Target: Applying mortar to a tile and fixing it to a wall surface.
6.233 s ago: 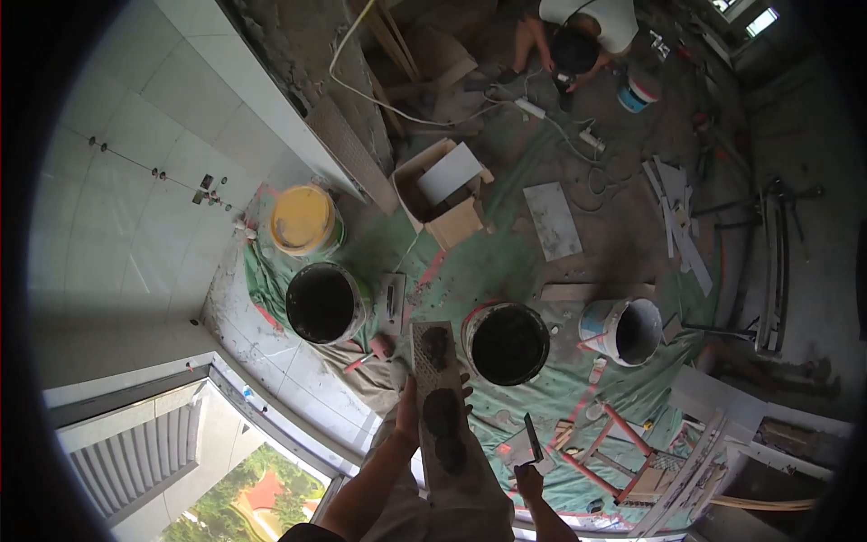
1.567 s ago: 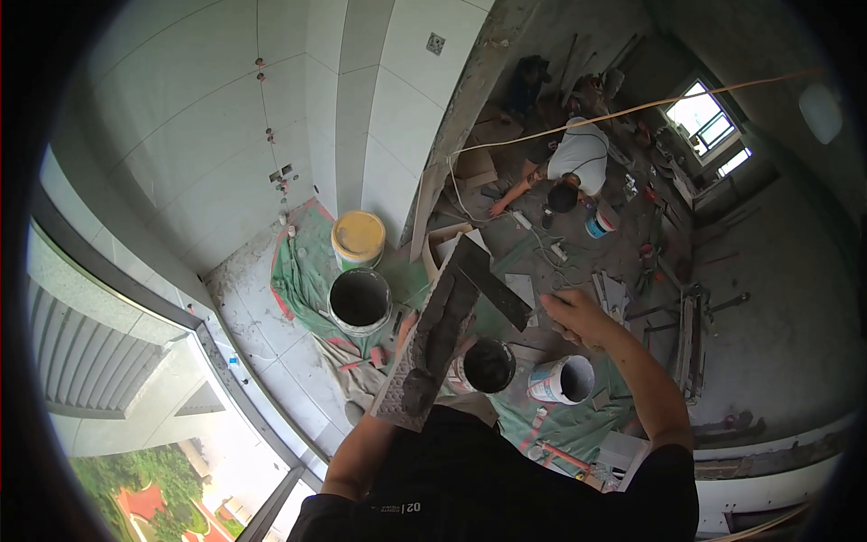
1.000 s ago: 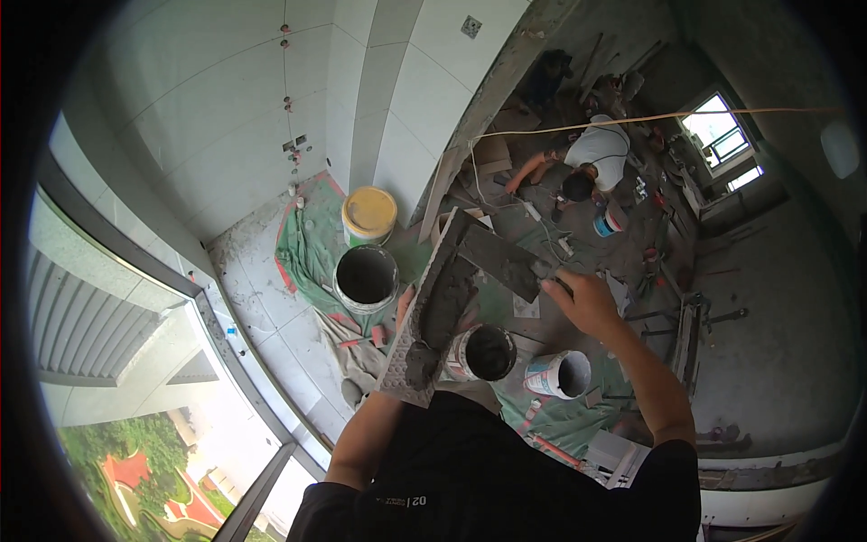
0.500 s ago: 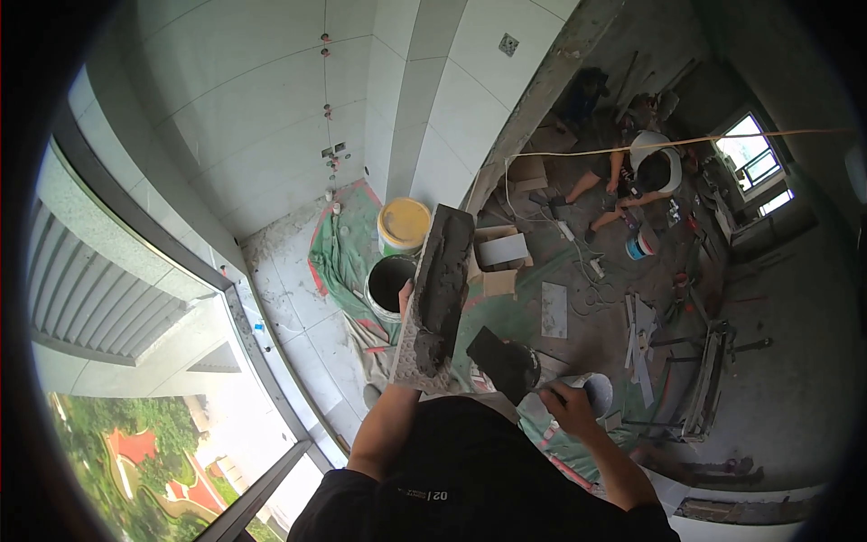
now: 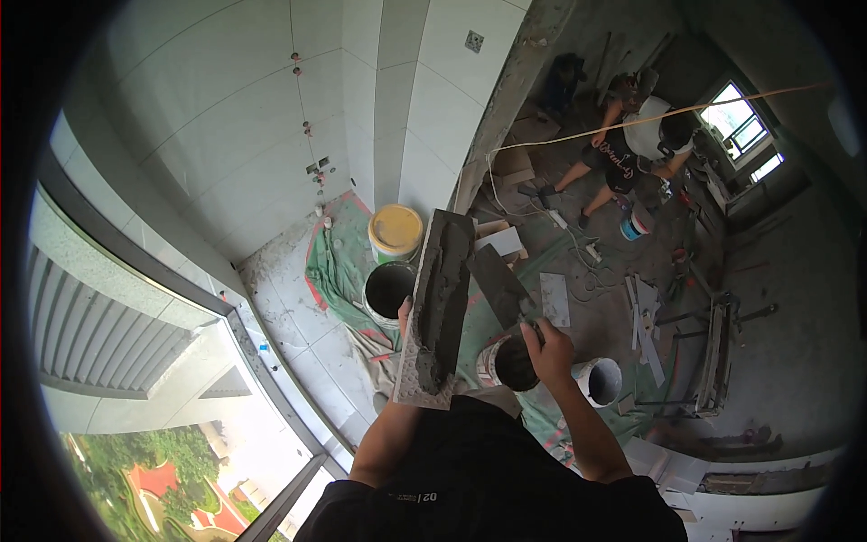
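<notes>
A long, narrow tile (image 5: 423, 372) stands out in front of me, coated along its face with dark grey mortar (image 5: 442, 298). My left hand (image 5: 405, 312) is closed round its left edge; only some fingers show, the rest being behind the tile. In my right hand (image 5: 549, 350) is a flat rectangular trowel, gripped by its handle. Its dark blade (image 5: 497, 278) points up and left, close to the tile's right edge. Beneath the trowel stands a bucket (image 5: 510, 361) with dark contents.
Left of the tile are an open bucket (image 5: 390, 287) and a yellow-lidded bucket (image 5: 396, 230) on green sheeting (image 5: 336, 271). Another bucket (image 5: 598, 381) stands at right. Farther off, a co-worker (image 5: 632, 154) bends over near cables and a cardboard box (image 5: 492, 237). A window (image 5: 271, 397) lies left.
My right hand and the trowel have moved up and left, bringing the blade beside the tile. My left hand still holds the tile. The co-worker has shifted posture.
</notes>
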A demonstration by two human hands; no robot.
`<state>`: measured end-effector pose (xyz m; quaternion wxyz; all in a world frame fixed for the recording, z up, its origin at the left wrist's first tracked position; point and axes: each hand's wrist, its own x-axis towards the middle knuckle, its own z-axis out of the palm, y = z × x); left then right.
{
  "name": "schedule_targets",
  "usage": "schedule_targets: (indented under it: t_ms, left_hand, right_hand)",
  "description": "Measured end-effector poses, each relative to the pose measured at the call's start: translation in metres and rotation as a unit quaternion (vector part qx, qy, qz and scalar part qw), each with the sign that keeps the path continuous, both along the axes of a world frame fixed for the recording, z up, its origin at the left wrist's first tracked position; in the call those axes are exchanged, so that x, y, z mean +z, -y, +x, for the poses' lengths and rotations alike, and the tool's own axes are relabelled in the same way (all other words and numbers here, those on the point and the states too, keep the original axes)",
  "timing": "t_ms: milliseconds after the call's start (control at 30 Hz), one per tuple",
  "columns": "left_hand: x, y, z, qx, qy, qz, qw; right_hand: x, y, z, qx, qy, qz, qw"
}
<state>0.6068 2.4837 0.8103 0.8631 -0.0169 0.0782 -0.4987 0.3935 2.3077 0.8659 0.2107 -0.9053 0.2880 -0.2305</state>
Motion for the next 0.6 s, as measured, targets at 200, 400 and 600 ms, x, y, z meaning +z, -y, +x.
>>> schedule_targets:
  t_ms: [200, 400, 600]
  left_hand:
    - [-0.02, 0.004, 0.002, -0.013, -0.008, 0.032, 0.999]
    - [-0.023, 0.006, -0.002, -0.046, 0.017, 0.046, 0.998]
    - [0.002, 0.015, -0.013, -0.037, 0.041, -0.02, 0.998]
  right_hand:
    - [0.026, -0.023, 0.027, 0.053, 0.019, 0.121, 0.991]
    - [0.034, 0.008, 0.052, 0.039, 0.03, -0.068, 0.997]
    - [0.046, 0.055, 0.048, -0.079, -0.045, -0.111, 0.99]
